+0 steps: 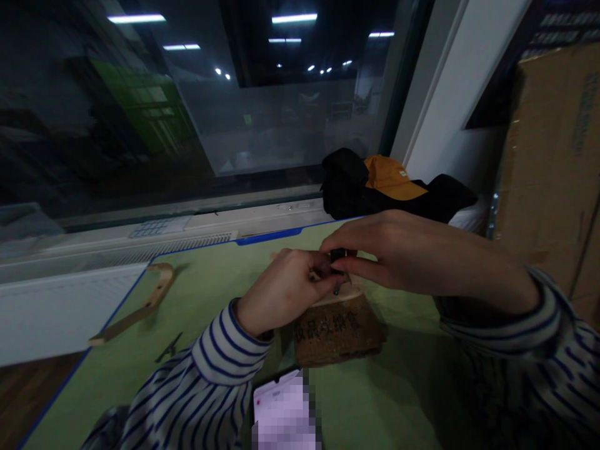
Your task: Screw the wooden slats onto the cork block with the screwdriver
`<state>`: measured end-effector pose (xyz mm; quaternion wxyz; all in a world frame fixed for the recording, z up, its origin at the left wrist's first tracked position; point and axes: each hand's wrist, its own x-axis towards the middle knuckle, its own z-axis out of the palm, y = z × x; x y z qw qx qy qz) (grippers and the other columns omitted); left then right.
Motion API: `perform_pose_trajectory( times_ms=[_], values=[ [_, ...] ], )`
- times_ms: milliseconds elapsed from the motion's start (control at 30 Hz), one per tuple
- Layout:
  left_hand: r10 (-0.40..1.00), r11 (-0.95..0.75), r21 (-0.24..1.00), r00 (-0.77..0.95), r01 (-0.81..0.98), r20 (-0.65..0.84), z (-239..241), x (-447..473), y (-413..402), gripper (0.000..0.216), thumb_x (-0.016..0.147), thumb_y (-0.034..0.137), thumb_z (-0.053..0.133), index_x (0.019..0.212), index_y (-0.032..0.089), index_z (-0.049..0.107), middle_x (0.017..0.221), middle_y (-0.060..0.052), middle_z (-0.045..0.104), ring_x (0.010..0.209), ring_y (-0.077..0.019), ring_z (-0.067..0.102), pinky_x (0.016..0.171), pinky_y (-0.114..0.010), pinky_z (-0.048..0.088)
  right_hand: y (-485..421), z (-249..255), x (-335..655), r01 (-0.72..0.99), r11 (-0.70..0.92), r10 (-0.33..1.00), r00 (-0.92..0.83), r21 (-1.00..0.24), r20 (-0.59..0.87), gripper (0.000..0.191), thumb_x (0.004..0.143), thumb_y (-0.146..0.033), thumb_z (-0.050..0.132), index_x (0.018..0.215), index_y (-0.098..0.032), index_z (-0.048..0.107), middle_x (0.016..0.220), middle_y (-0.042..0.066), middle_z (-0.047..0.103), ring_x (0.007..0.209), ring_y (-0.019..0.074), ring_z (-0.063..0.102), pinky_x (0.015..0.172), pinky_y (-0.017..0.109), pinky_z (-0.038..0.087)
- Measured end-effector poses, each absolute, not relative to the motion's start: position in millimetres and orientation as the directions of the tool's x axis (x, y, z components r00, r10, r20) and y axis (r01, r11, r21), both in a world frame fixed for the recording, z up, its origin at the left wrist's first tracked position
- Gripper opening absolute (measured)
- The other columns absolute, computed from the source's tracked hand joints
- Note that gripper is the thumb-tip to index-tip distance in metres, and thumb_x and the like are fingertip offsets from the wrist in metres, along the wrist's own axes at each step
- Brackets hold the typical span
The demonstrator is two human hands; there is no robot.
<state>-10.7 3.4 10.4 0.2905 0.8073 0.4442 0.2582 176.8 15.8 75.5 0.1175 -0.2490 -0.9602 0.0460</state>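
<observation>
Head view: you have both hands together above a pale wooden piece (354,291) that sits over a written-on cardboard stack (335,334) on the green tabletop (398,369). Your right hand (384,253) is nearly closed, thumb and fingers pinching one small black piece (337,254); your left hand (285,287) curls in just below it, fingertips bunched, though whether they grip anything you can't tell. Step in hand, by judgement: close two-handed fingertip work on that piece; the next move calls for steadiness and lining up by feel. Count: two hands, one black piece, one wooden piece beneath, one bent wooden part (157,297) lying left, one dark metal-looking bit (169,348), one phone (281,409), one orange cap (394,178); cardboard layers uncountable.
</observation>
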Motion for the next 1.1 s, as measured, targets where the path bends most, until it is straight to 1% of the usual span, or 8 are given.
perform_pose_trajectory(
  times_ms=[233, 367, 433, 533, 700, 900, 1033, 1100],
  values=[
    [0.851, -0.434, 0.733, 0.506, 0.525, 0.142, 10, -9, 2, 0.019, 0.082, 0.027, 0.057, 0.093, 0.018, 0.070, 0.088, -0.003, 0.073, 0.081, -0.0184, 0.067, 0.070, -0.028, 0.049, 16, 75, 178, 0.484, 0.866, 0.501, -0.841, -0.129, 0.205, 0.013, 0.089, -0.024, 0.055, 0.099, -0.020, 0.063, 0.084, 0.000, 0.066, 0.073, 0.0140, 0.060, 0.063, 0.026, 0.038],
    [0.845, -0.423, 0.724, 0.526, 0.545, 0.098, 11, -15, 4, 0.021, 0.084, 0.029, 0.056, 0.099, 0.021, 0.069, 0.089, -0.002, 0.074, 0.080, -0.0179, 0.067, 0.070, -0.027, 0.049, 16, 76, 178, 0.484, 0.867, 0.499, -0.842, -0.124, 0.205, 0.013, 0.090, -0.025, 0.054, 0.098, -0.020, 0.062, 0.083, 0.000, 0.066, 0.074, 0.0139, 0.060, 0.063, 0.026, 0.038],
    [0.827, -0.451, 0.668, 0.558, 0.592, 0.064, 16, -23, 4, 0.023, 0.084, 0.030, 0.057, 0.102, 0.024, 0.068, 0.091, -0.001, 0.074, 0.080, -0.0181, 0.068, 0.070, -0.027, 0.049, 16, 75, 178, 0.481, 0.868, 0.497, -0.844, -0.123, 0.202, 0.012, 0.090, -0.025, 0.054, 0.098, -0.021, 0.062, 0.083, -0.001, 0.065, 0.074, 0.0137, 0.059, 0.064, 0.026, 0.038],
    [0.788, -0.538, 0.499, 0.616, 0.679, 0.011, 28, -36, 1, 0.025, 0.083, 0.026, 0.057, 0.105, 0.031, 0.067, 0.102, 0.003, 0.072, 0.092, -0.0191, 0.067, 0.077, -0.027, 0.047, 16, 74, 179, 0.481, 0.869, 0.496, -0.844, -0.120, 0.206, 0.014, 0.091, -0.025, 0.053, 0.101, -0.021, 0.062, 0.084, -0.001, 0.065, 0.075, 0.0133, 0.059, 0.064, 0.026, 0.039],
    [0.738, -0.638, 0.323, 0.675, 0.699, -0.004, 45, -46, -8, 0.037, 0.085, 0.019, 0.055, 0.114, 0.041, 0.061, 0.124, 0.010, 0.063, 0.108, -0.0172, 0.061, 0.089, -0.027, 0.042, 17, 74, 179, 0.485, 0.867, 0.499, -0.841, -0.116, 0.208, 0.014, 0.091, -0.025, 0.053, 0.101, -0.021, 0.061, 0.084, -0.001, 0.065, 0.075, 0.0134, 0.060, 0.063, 0.026, 0.040],
    [0.707, -0.674, 0.300, 0.707, 0.675, -0.001, 46, -42, -12, 0.044, 0.087, 0.021, 0.054, 0.126, 0.041, 0.053, 0.137, 0.007, 0.052, 0.118, -0.0197, 0.055, 0.091, -0.027, 0.043, 16, 74, 179, 0.495, 0.859, 0.511, -0.835, -0.128, 0.203, 0.012, 0.090, -0.023, 0.054, 0.099, -0.022, 0.062, 0.084, -0.002, 0.065, 0.074, 0.0127, 0.059, 0.063, 0.025, 0.040],
    [0.705, -0.671, 0.280, 0.708, 0.687, -0.045, 45, -40, -13, 0.043, 0.086, 0.016, 0.052, 0.123, 0.037, 0.056, 0.133, 0.005, 0.056, 0.114, -0.0183, 0.058, 0.091, -0.027, 0.044, 17, 73, 179, 0.496, 0.859, 0.512, -0.835, -0.126, 0.203, 0.012, 0.090, -0.025, 0.053, 0.099, -0.022, 0.062, 0.084, -0.002, 0.065, 0.074, 0.0129, 0.059, 0.064, 0.026, 0.040],
    [0.703, -0.679, 0.258, 0.710, 0.687, -0.038, 44, -38, -13, 0.044, 0.087, 0.016, 0.051, 0.127, 0.034, 0.053, 0.137, 0.004, 0.053, 0.118, -0.0178, 0.055, 0.094, -0.027, 0.042, 17, 73, 179, 0.497, 0.859, 0.512, -0.835, -0.123, 0.204, 0.013, 0.090, -0.025, 0.053, 0.099, -0.022, 0.061, 0.084, -0.002, 0.065, 0.075, 0.0129, 0.059, 0.064, 0.026, 0.040]
  ],
)
